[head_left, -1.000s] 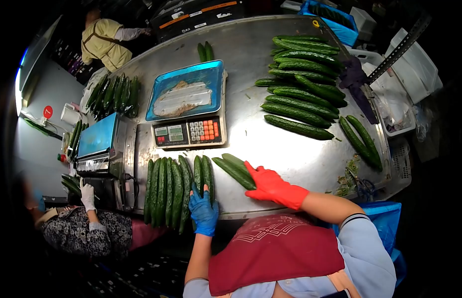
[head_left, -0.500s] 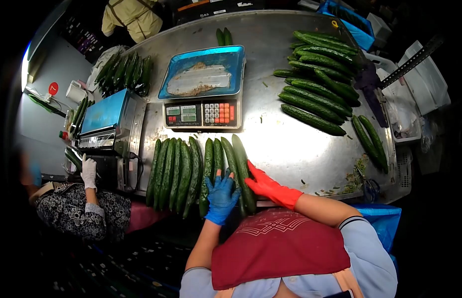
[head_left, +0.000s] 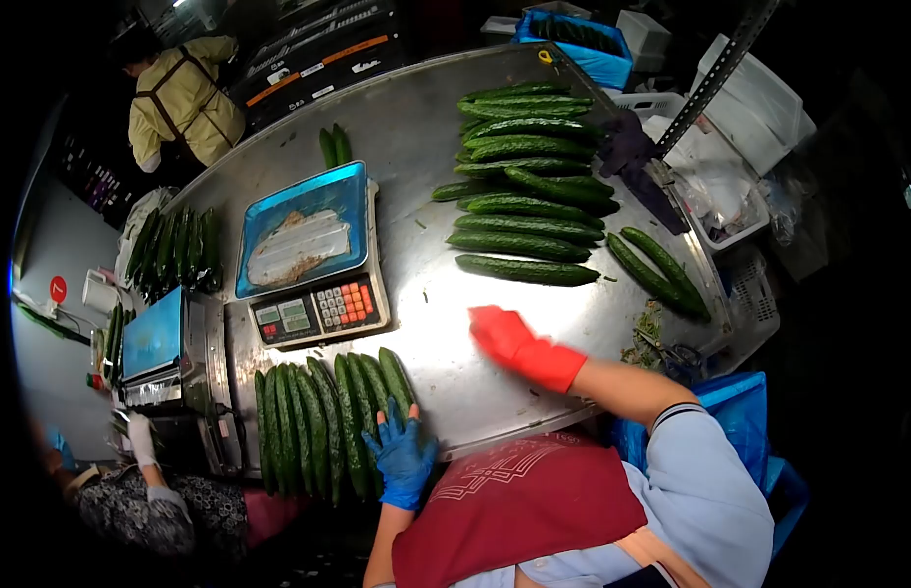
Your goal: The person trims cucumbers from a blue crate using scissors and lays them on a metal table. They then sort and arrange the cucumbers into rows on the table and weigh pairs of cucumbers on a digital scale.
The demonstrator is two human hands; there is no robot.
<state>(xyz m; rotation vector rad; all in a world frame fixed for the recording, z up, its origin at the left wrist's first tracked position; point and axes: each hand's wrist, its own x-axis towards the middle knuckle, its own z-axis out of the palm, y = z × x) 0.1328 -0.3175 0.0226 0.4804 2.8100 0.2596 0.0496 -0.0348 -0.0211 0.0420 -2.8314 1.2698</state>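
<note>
My left hand (head_left: 402,465), in a blue glove with bare fingertips, has its fingers spread. It rests against the right end of a row of long cucumbers (head_left: 323,426) laid side by side at the table's near edge. My right hand (head_left: 524,348), in a red glove, is over bare metal between that row and a stack of cucumbers (head_left: 529,203). Motion blur hides how its fingers are held, and no cucumber shows in it. Two separate cucumbers (head_left: 661,272) lie right of the stack.
A weighing scale (head_left: 304,230) with a blue pan stands beyond the row. Wrapped cucumbers (head_left: 176,253) and a second machine (head_left: 171,338) are at left. Scissors (head_left: 683,361) and scraps lie near the right edge. One co-worker's white-gloved hand (head_left: 140,438) is at left; another person (head_left: 186,103) stands behind.
My right hand has left the row's right end and swung away toward the stack. My left hand stays at the row, its fingers still spread. The whole view has turned to the right.
</note>
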